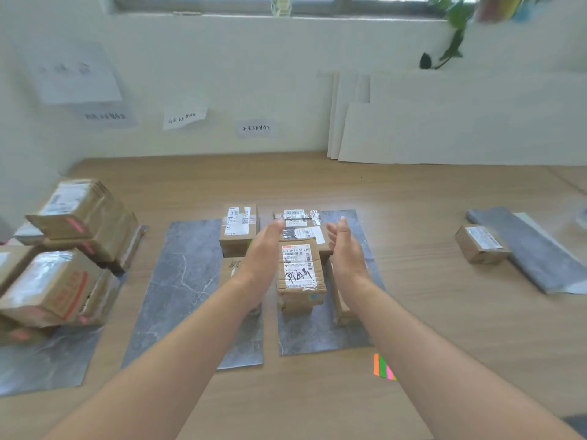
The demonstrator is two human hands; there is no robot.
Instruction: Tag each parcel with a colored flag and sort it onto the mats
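From my remote seat I count four grey mats on the wooden table [413,192], and I can make out at least eleven parcels. The far-left mat [47,360] carries the left pile [63,281], at least five cardboard boxes stacked untidily, several showing pink tabs; the stack hides any more.

The second mat [184,281] and third mat [317,331] lie side by side, and five parcels cluster where they meet:
- a back-left parcel [238,228] at the second mat's right edge
- a flat parcel [229,265] in front of it, mostly under my left wrist
- a back parcel [305,233]
- the centre parcel [300,271], upright, with a small blue mark at its lower corner
- a low parcel [341,309], half hidden by my right forearm

The right-hand mat [533,249] holds nothing I can see; one lone parcel [481,244] sits on the table just beside its left edge.

My left hand [263,249] and right hand [344,249] flank the centre parcel, palms facing, fingers straight and together, gripping nothing; I cannot tell whether either touches the box.

One strip of flags [382,366], orange, green, pink and yellow, lies on the table beside my right forearm
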